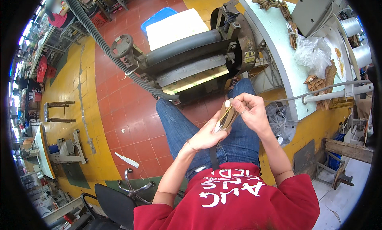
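Above my lap, my left hand [207, 135] is closed around a small bundle of flat brown and tan pieces [228, 118], which looks like cut leather strips. The bundle tilts up toward the right. My right hand [252, 112] pinches its upper end between thumb and fingers, where a thin yellow line, perhaps a rubber band, runs along it. My fingers partly cover the pieces. Just ahead of my knees stands a roller machine [183, 46] with a black roller, a handwheel [121, 46] and a yellowish board [195, 79] at its near side.
A pale worktable [274, 43] at right carries brown strip bundles [274, 6], loose brown strips [323, 83] and a clear plastic bag [313, 50]. A grey hose [93, 35] crosses at upper left. A black chair [113, 206] stands lower left. A person [59, 18] sits far left.
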A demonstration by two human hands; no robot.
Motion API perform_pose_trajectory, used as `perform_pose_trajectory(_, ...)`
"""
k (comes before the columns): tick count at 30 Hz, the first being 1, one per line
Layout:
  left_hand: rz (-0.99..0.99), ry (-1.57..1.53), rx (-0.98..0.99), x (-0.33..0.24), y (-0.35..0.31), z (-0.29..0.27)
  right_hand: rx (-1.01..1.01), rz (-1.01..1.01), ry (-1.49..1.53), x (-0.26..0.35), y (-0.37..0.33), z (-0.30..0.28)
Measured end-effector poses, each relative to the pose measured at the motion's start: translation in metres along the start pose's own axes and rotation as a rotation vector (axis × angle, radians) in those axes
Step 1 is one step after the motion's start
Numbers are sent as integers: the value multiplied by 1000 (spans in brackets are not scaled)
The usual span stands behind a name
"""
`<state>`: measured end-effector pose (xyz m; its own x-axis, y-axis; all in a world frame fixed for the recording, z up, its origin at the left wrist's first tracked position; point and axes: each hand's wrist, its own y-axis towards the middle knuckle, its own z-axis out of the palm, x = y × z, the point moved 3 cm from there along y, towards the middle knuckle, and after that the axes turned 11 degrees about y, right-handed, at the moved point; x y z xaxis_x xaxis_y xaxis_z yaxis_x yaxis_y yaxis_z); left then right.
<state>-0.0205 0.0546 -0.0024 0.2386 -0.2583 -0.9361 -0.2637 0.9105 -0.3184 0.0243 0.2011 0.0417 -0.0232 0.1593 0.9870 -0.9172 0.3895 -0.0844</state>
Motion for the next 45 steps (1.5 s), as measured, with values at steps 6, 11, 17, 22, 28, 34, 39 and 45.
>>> perform_pose_trajectory(6, 7, 555, -103, -21, 4, 1, -158, -234, -455, 0, -2, -2)
perform_pose_trajectory(11, 96, 596, -53, -28, -4, 4, -60, 426, 357, -34, 22, -27)
perform_pose_trajectory(17, 230, -111, -85, -2, -14, 6, 6, 715, 610, -74, 0, -5)
perform_pose_trajectory(22, 160, -1402, 98, 23, -17, 3, 66, 735, 788, -66, -8, 16)
perform_pose_trajectory(28, 216, -1206, -51, 32, -14, -1, -184, 441, 512, -50, -1, 15)
perform_pose_trajectory(34, 377, -1227, -118, 30, -16, -28, -249, 54, 111, -35, 2, -17)
perform_pose_trajectory(39, 316, -992, -260, 29, -19, -36, -426, -477, -783, 25, 20, -63)
perform_pose_trajectory(45, 345, -857, -211, 16, -18, -28, -816, -351, -1513, 86, 72, -167)
